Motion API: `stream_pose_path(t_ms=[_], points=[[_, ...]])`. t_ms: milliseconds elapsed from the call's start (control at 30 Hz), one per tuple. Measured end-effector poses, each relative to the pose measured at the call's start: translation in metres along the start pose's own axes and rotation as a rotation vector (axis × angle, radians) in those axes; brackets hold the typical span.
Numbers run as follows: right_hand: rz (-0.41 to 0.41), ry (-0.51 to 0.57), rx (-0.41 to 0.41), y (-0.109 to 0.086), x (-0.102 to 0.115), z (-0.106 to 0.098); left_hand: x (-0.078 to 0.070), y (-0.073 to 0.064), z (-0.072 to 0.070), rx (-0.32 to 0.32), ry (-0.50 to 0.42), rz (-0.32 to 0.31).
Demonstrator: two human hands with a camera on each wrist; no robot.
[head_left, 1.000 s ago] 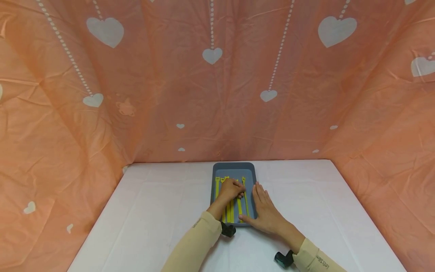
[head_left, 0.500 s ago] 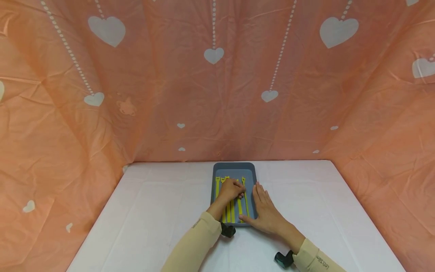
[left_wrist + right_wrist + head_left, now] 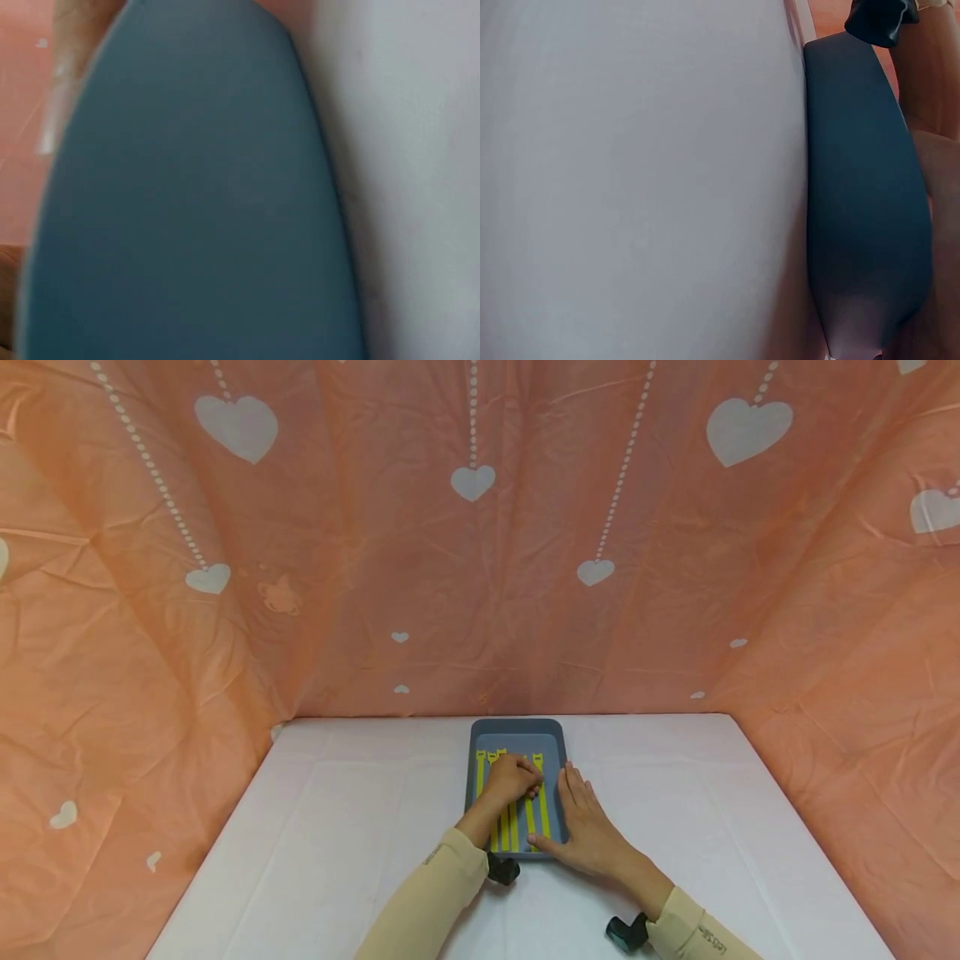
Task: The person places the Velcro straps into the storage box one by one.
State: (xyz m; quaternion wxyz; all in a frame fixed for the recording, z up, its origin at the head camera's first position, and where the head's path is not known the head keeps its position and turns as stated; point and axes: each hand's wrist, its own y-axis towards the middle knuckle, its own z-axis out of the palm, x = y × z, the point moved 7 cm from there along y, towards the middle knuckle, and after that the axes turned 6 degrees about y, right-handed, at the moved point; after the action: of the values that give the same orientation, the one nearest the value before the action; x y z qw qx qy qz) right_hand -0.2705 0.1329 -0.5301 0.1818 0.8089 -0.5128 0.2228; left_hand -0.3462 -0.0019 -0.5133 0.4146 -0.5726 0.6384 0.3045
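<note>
In the head view, several yellow cable straps with slotted heads lie lengthwise, side by side, in a shallow grey-blue tray (image 3: 517,727). My left hand (image 3: 510,778) reaches over the middle of them, fingers curled, and pinches the rightmost cable strap (image 3: 544,814) just below its head. It covers parts of the middle straps. At the tray's right side, my right hand (image 3: 588,831) rests with straight fingers along the rim and its thumb spread across the near right corner. The wrist views mostly show the tray's outer wall (image 3: 195,187), also in the right wrist view as a dark side wall (image 3: 866,180).
The tray stands on a white-covered table (image 3: 360,810) near its back edge. A peach curtain (image 3: 510,652) with white hearts encloses the back and sides. Black wrist cameras sit under both cuffs, the left camera (image 3: 503,868) close to the tray's near edge.
The rightmost strap has turned from a narrow, edge-on look to lying flatter, with its slotted head now facing up. Both hands stay in nearly the same place.
</note>
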Motion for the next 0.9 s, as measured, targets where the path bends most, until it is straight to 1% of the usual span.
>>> stream_pose_path(t_ms=[133,233,333,400,567,700,833,900], points=[[0.002,0.014,0.005,-0.001,0.0,-0.001,-0.003,-0.001,-0.002,0.017,-0.01,0.028],[-0.005,0.021,-0.008,-0.001,0.0,-0.002,-0.004,-0.001,-0.005,0.035,-0.027,0.056],[0.003,0.026,-0.007,0.0,-0.003,-0.001,-0.001,-0.001,-0.011,0.043,-0.038,0.075],[0.011,0.035,0.003,0.0,-0.004,0.0,0.0,-0.002,-0.016,0.044,-0.019,0.085],[0.013,0.077,0.012,0.0,-0.006,-0.004,0.001,-0.006,-0.036,0.04,0.031,0.125],[0.013,0.125,0.02,-0.001,-0.007,-0.01,0.001,-0.013,-0.055,0.026,0.033,0.168],[-0.004,0.127,-0.011,-0.003,-0.011,-0.016,0.008,-0.02,-0.078,-0.021,0.074,0.19],[-0.021,0.108,-0.041,-0.006,-0.015,-0.02,0.012,-0.025,-0.09,-0.056,0.127,0.19]])
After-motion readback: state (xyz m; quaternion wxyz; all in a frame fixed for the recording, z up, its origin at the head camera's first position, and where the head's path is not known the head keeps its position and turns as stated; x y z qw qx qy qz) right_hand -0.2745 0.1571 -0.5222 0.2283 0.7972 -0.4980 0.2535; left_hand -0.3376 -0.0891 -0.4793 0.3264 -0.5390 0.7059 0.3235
